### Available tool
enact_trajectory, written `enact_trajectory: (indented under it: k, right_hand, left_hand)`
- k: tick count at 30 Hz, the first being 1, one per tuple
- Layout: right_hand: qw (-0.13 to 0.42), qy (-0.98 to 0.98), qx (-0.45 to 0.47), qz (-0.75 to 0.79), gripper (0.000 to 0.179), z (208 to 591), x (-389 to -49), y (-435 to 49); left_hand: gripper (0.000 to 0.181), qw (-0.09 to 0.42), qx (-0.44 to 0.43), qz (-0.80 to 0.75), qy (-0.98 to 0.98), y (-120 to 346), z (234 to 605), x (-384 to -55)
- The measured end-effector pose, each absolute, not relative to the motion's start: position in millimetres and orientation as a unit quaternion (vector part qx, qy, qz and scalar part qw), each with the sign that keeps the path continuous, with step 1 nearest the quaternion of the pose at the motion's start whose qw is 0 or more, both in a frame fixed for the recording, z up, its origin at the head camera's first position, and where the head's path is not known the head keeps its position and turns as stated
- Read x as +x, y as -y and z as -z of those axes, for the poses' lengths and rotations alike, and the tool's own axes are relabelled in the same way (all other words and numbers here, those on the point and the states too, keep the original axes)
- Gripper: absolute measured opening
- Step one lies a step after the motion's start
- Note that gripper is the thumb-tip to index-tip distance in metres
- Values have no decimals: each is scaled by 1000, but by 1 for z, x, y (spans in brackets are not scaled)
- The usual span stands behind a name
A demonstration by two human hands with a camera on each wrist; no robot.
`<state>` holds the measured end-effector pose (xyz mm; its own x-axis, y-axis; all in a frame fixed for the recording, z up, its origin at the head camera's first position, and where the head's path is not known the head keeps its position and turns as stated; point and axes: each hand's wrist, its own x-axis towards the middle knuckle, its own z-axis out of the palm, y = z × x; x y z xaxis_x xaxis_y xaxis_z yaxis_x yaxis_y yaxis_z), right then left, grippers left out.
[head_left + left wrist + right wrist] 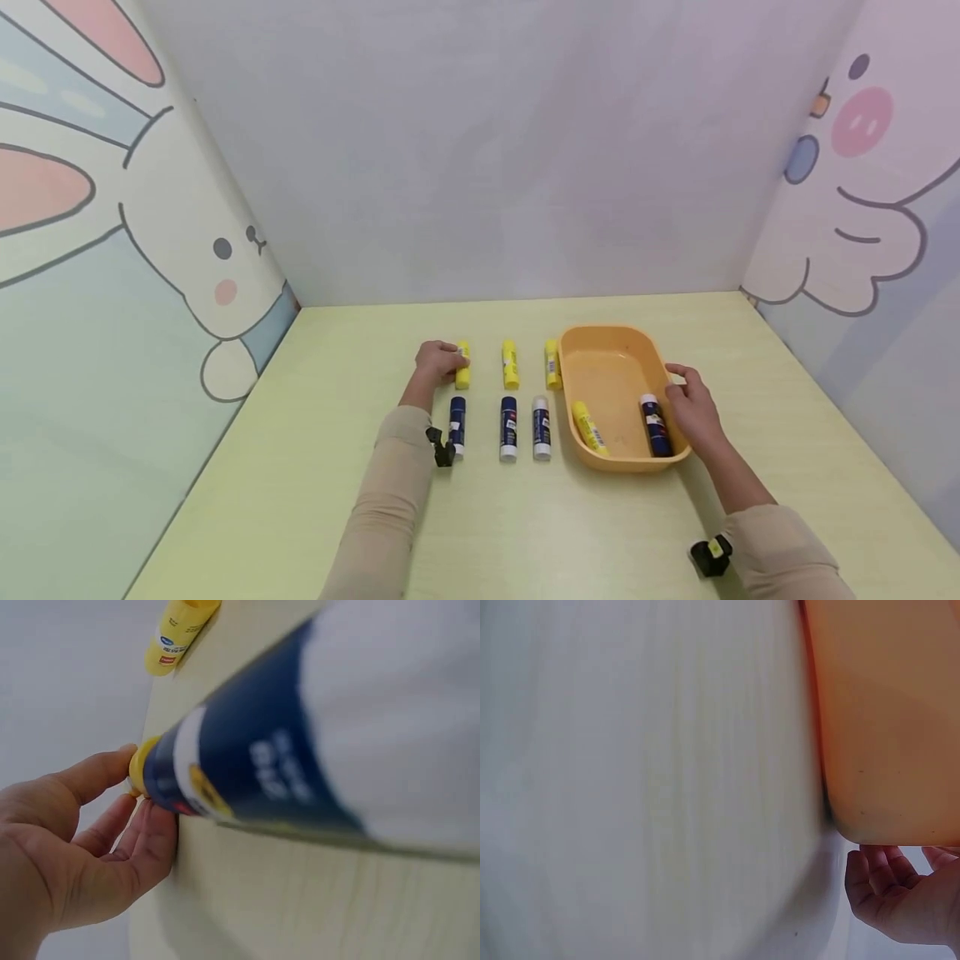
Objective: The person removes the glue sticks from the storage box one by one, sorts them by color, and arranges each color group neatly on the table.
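Observation:
At the left end of the back row, my left hand (439, 360) pinches a yellow glue stick (462, 377) between thumb and fingers; it lies on the table. In the left wrist view a blue glue stick (232, 750) with a white end looms close and hides much of the yellow one. My right hand (694, 410) holds the right rim of an orange plastic tray (609, 335); the right wrist view shows its fingers (881, 870) curled at the tray's edge. Inside the tray lie a yellow glue stick (589, 428) and a blue glue stick (656, 425).
Two more yellow glue sticks (510, 364) (552, 364) lie in the back row, the right one against the tray. Nearer me are three blue glue sticks (457, 425) (508, 428) (542, 428), one under my left wrist. A pale wall (480, 167) closes the table's far edge.

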<state>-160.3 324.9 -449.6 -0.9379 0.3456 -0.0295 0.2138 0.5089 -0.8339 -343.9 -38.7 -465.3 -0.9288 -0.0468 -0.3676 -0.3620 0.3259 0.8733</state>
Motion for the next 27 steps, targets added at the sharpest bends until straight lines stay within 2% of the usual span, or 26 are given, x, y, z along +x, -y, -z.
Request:
enact_trajectory:
  k: [16, 27]
  right_hand:
    - [67, 864, -164, -472, 46, 448, -161, -324]
    - [70, 865, -159, -471, 45, 448, -160, -325]
  left_hand:
    - [44, 155, -124, -590, -783, 41, 468, -341]
    - [40, 162, -97, -587, -787, 41, 468, -338]
